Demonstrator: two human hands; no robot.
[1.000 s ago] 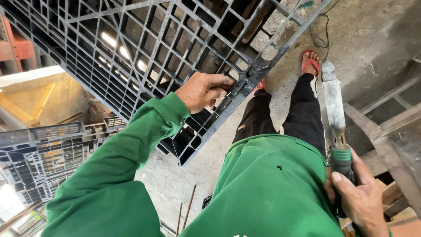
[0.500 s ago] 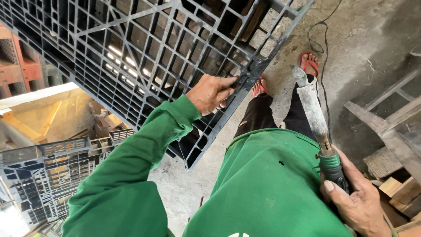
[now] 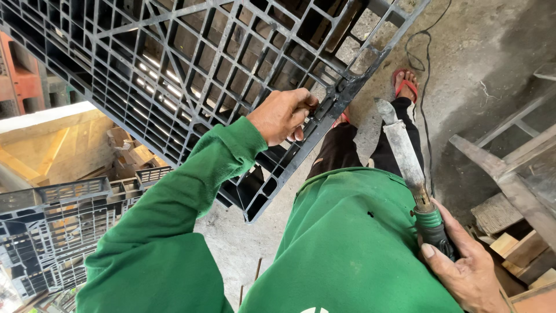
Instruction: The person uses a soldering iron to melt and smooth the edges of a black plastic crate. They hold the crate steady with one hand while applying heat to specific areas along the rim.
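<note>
Pallet: I see a black plastic pallet (image 3: pixel 191 69), a moulded open grid of square cells with diagonal ribs, hard and matt, dusty along its edge. It fills the frame from 9 to 1 o'clock and is tilted up off the concrete floor (image 3: pixel 486 52).
Pallet axis: its gripped edge runs from about 1 o'clock down to a corner near 6 o'clock of centre.
Left hand: the left hand (image 3: pixel 282 116), out of a green sleeve, sits just above centre on that edge. Its fingers (image 3: pixel 301 99) are curled together and clamped round the rim bar of the pallet.
Tool: a long hand tool (image 3: pixel 405 156) with a grey, scorched and crusted metal shaft, flattened at the tip, a green collar and a black handle. It lies at 3 to 4 o'clock.
Tool axis: the long axis runs from the handle at 4 o'clock up to the tip near 1 o'clock of centre; the tip points away from the body, close to the pallet edge, and I cannot tell whether it touches.
Right hand: the right hand (image 3: pixel 463 272) is at 4 to 5 o'clock. Its fingers are wrapped shut round the black handle, thumb laid along the near side.
Cable: a thin black cable (image 3: pixel 425 69) trails over the floor at 1 o'clock.
Surroundings: grey, rough floor; weathered wooden offcuts (image 3: pixel 509 232) at 4 o'clock; further stacked pallets (image 3: pixel 52 232) at 8 o'clock; a red sandal (image 3: pixel 405 81) on the foot at 1 o'clock.
</note>
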